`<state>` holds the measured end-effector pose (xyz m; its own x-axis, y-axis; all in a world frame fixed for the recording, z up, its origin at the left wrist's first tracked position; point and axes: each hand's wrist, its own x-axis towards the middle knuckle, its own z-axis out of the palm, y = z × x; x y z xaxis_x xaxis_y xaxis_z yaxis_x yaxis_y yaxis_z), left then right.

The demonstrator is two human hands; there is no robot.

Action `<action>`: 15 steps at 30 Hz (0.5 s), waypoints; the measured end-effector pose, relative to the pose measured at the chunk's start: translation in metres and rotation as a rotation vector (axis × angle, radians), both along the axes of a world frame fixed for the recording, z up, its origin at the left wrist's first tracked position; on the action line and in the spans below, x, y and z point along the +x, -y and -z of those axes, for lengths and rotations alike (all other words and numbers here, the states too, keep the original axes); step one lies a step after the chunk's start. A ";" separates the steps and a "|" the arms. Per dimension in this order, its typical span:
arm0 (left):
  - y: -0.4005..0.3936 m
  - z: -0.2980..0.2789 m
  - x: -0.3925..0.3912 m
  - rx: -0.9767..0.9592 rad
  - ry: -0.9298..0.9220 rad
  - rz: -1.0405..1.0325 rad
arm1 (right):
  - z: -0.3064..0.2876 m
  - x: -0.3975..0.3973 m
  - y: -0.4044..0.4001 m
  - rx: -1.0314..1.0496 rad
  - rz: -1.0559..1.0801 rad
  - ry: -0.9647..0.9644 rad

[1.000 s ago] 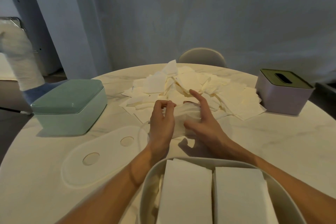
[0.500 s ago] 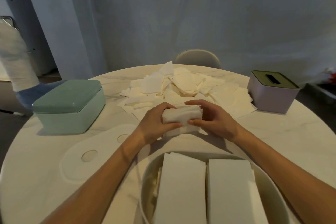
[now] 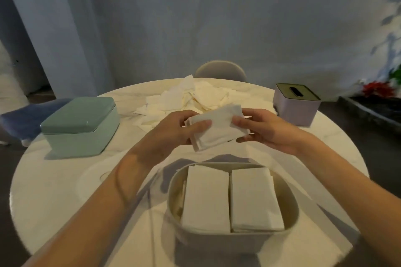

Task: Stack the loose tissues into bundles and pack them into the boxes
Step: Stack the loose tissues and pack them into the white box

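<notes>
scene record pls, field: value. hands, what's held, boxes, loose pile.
left hand: grips the left end of the tissue bundle
right hand: grips the right end of the same bundle
tissue bundle: held above the table, tilted, over the gap between pile and open box
open box: nearest the camera, lid off, two tissue stacks side by side inside
green box: on the left, lid on
lilac box: on the right, slotted lid on
loose tissues: heaped at the far middle of the table
</notes>
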<state>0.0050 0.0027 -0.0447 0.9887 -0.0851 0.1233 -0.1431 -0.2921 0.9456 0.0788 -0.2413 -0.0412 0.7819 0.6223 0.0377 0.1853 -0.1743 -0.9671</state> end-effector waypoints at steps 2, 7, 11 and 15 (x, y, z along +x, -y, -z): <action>0.005 -0.018 -0.017 -0.042 -0.111 0.041 | -0.018 -0.011 0.004 -0.023 0.020 -0.048; 0.029 -0.038 -0.055 -0.101 -0.281 0.078 | -0.052 -0.039 0.017 -0.205 0.015 -0.151; 0.052 -0.031 -0.075 0.087 -0.300 0.057 | -0.061 -0.050 0.028 -0.488 -0.031 -0.107; 0.061 -0.021 -0.081 0.271 -0.305 0.032 | -0.059 -0.062 0.028 -0.672 -0.046 0.038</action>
